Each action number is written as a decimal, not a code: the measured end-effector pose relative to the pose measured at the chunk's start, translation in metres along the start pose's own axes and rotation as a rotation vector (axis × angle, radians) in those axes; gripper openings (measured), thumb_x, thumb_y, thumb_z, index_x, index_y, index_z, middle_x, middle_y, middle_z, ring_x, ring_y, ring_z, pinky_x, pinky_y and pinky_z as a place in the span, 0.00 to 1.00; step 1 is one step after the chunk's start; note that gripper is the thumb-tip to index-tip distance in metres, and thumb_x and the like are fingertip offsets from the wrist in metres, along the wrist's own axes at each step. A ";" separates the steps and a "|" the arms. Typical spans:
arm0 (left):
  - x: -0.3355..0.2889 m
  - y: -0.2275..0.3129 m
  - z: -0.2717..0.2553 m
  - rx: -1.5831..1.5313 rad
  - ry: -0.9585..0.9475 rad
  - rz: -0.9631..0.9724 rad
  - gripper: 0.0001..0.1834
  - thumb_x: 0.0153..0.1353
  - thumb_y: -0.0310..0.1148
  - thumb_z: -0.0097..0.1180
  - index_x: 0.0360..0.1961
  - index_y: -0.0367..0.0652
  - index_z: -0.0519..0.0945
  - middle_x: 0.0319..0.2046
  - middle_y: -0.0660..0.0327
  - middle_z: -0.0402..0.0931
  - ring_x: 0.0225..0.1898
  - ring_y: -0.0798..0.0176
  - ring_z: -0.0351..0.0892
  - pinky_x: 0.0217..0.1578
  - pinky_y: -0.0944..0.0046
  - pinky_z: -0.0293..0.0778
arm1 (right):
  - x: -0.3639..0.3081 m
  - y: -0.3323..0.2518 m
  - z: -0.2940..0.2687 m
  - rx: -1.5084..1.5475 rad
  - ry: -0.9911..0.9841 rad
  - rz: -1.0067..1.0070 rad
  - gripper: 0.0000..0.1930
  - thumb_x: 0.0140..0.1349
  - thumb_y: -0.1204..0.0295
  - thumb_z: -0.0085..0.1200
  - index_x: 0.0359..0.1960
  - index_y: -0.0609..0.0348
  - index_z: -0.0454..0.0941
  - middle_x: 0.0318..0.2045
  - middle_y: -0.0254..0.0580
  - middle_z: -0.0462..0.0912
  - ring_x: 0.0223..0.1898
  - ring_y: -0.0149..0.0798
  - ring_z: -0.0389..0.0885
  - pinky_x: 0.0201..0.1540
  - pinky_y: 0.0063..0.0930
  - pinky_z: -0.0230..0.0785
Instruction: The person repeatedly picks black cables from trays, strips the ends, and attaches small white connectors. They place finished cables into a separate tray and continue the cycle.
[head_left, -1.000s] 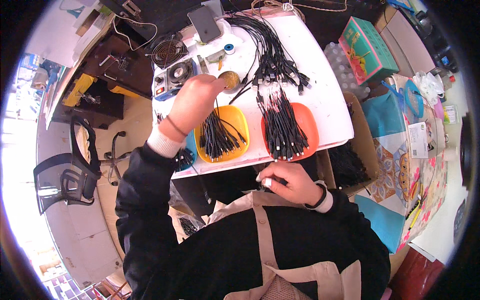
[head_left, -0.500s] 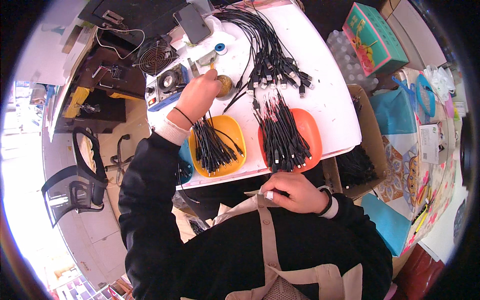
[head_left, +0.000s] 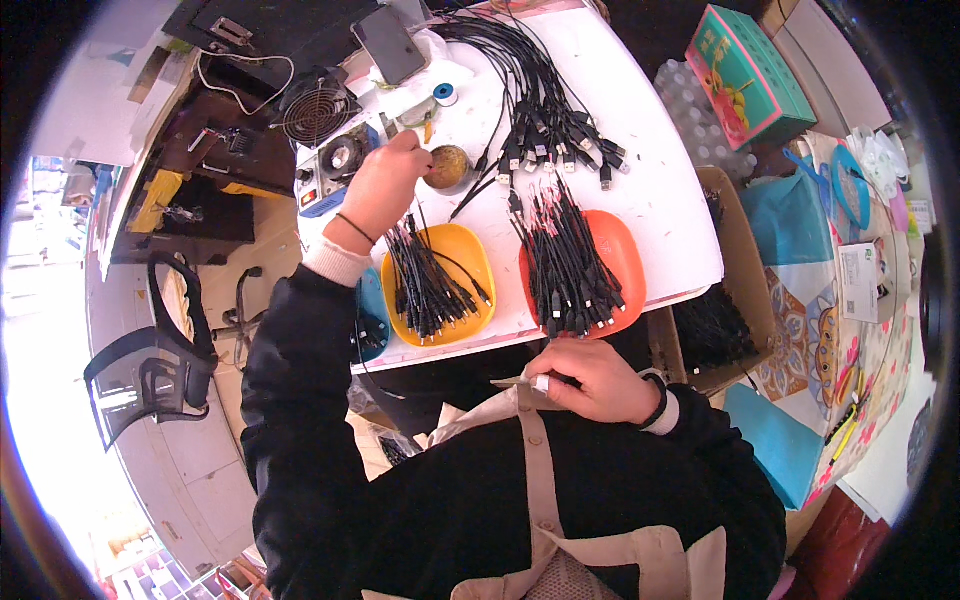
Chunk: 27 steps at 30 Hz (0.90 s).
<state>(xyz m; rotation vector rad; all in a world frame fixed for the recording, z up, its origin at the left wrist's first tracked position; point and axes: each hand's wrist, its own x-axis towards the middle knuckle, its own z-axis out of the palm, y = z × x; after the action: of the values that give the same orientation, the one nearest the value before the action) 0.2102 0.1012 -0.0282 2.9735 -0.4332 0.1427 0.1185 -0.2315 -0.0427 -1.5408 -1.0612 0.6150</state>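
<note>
Here, left fingers [head_left: 408, 150] near a tin [head_left: 449, 170] and right fingers [head_left: 562, 358] bend.
Can't tell if they grip; right of them, a green box [head_left: 752, 82] has writing.

You have bare white table [head_left: 672, 225] right of the orange tray [head_left: 615, 243] for a hand to pass, but only a narrow strip between it and the yellow tray [head_left: 468, 250]. The tin [head_left: 450, 170] and blue device [head_left: 338, 163] flank your left hand [head_left: 387, 188].

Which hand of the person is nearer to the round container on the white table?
Left. The left hand is just left of the round container; the right hand is farther away, close to the orange tray.
</note>
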 end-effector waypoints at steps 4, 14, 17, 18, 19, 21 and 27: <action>-0.026 -0.013 -0.020 0.001 0.102 -0.047 0.03 0.52 0.25 0.58 0.29 0.37 0.80 0.31 0.55 0.73 0.34 0.49 0.76 0.36 0.56 0.73 | -0.001 -0.005 0.003 -0.039 -0.010 0.039 0.07 0.58 0.75 0.53 0.39 0.59 0.76 0.34 0.43 0.80 0.38 0.46 0.79 0.40 0.35 0.71; -0.065 -0.071 -0.038 0.035 0.193 -0.179 0.06 0.49 0.21 0.60 0.31 0.34 0.81 0.30 0.51 0.76 0.33 0.48 0.77 0.36 0.58 0.74 | 0.008 -0.014 0.017 -0.048 -0.045 0.038 0.07 0.57 0.77 0.53 0.38 0.60 0.76 0.32 0.43 0.79 0.34 0.46 0.79 0.38 0.35 0.71; -0.062 -0.084 -0.036 0.093 0.175 -0.209 0.05 0.50 0.22 0.59 0.30 0.35 0.82 0.30 0.52 0.75 0.34 0.48 0.77 0.37 0.57 0.74 | 0.010 -0.016 0.018 -0.053 -0.035 0.040 0.07 0.57 0.77 0.53 0.38 0.59 0.76 0.32 0.43 0.79 0.34 0.46 0.80 0.38 0.35 0.71; -0.061 -0.088 -0.035 0.110 0.168 -0.219 0.05 0.50 0.22 0.59 0.30 0.35 0.82 0.30 0.52 0.75 0.34 0.48 0.77 0.37 0.56 0.74 | 0.010 -0.016 0.018 -0.054 -0.029 0.039 0.07 0.57 0.77 0.53 0.38 0.59 0.76 0.32 0.44 0.79 0.34 0.46 0.80 0.38 0.35 0.71; -0.059 -0.092 -0.035 0.122 0.156 -0.231 0.05 0.50 0.23 0.59 0.30 0.35 0.82 0.30 0.52 0.75 0.34 0.48 0.77 0.37 0.56 0.74 | 0.010 -0.016 0.018 -0.059 -0.030 0.044 0.07 0.57 0.77 0.53 0.38 0.59 0.76 0.32 0.44 0.79 0.34 0.46 0.80 0.38 0.35 0.71; -0.057 -0.099 -0.034 0.150 0.128 -0.255 0.05 0.51 0.24 0.58 0.30 0.35 0.82 0.30 0.52 0.75 0.35 0.49 0.77 0.38 0.56 0.74 | 0.010 -0.016 0.018 -0.071 -0.039 0.068 0.07 0.57 0.77 0.53 0.38 0.59 0.76 0.32 0.44 0.79 0.35 0.46 0.80 0.38 0.35 0.72; -0.051 -0.114 -0.028 0.156 0.136 -0.210 0.03 0.53 0.26 0.57 0.25 0.38 0.80 0.31 0.52 0.72 0.34 0.45 0.77 0.37 0.51 0.73 | 0.011 -0.012 0.017 -0.059 -0.045 0.058 0.08 0.57 0.77 0.53 0.39 0.59 0.76 0.34 0.43 0.79 0.36 0.46 0.80 0.40 0.35 0.72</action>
<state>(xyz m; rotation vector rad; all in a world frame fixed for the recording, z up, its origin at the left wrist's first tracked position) 0.1928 0.2273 -0.0194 3.1105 -0.0969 0.3698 0.1055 -0.2140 -0.0336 -1.6208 -1.0795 0.6658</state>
